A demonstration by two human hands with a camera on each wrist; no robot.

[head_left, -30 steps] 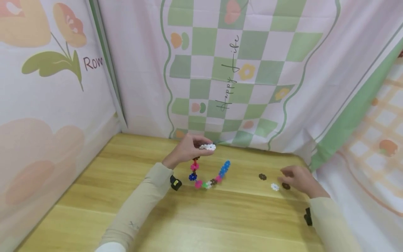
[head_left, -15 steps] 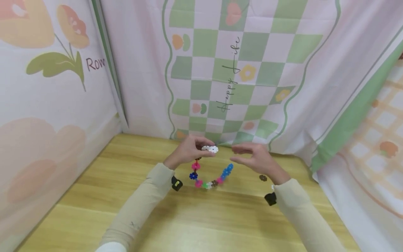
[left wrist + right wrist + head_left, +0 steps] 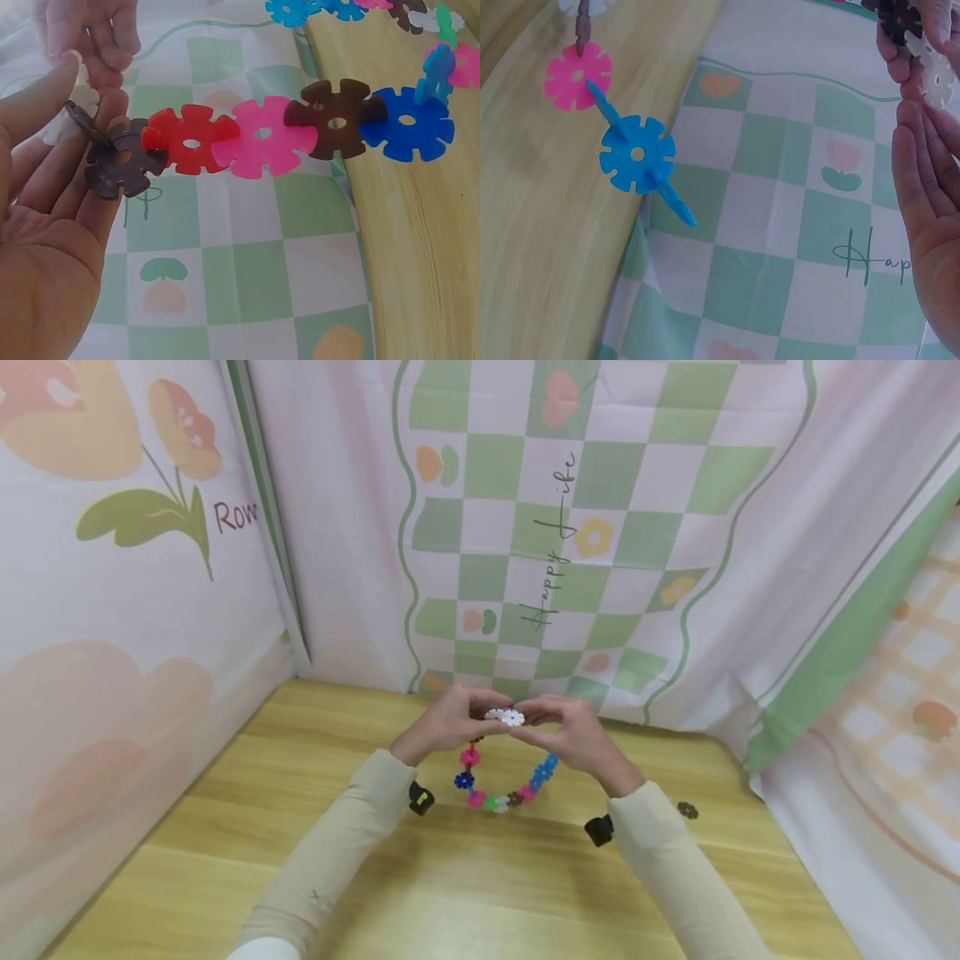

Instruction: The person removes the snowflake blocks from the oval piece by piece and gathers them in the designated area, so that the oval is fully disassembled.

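Note:
A chain of colourful flower-shaped interlocking plastic discs curves from my hands down toward the table, with a blue disc (image 3: 637,154), a pink disc (image 3: 264,137) and a red disc (image 3: 191,139) among its links. My left hand (image 3: 442,724) pinches one end, where white discs (image 3: 507,717) join dark brown ones (image 3: 126,157). From the other side my right hand (image 3: 573,735) brings thumb and fingers to the white disc's edge. Its fingers look fairly straight in the right wrist view, and the thumb contact is hidden. The chain's light blue end (image 3: 546,768) lies below the right hand.
A loose brown disc (image 3: 687,810) lies on the wooden table (image 3: 480,877) to the right of my right forearm. Checkered green and white fabric (image 3: 517,568) hangs along the back edge, with printed cloth on both sides.
My right hand has come from the loose discs at the right to the white discs at my left hand. The left hand keeps its hold in nearly the same place.

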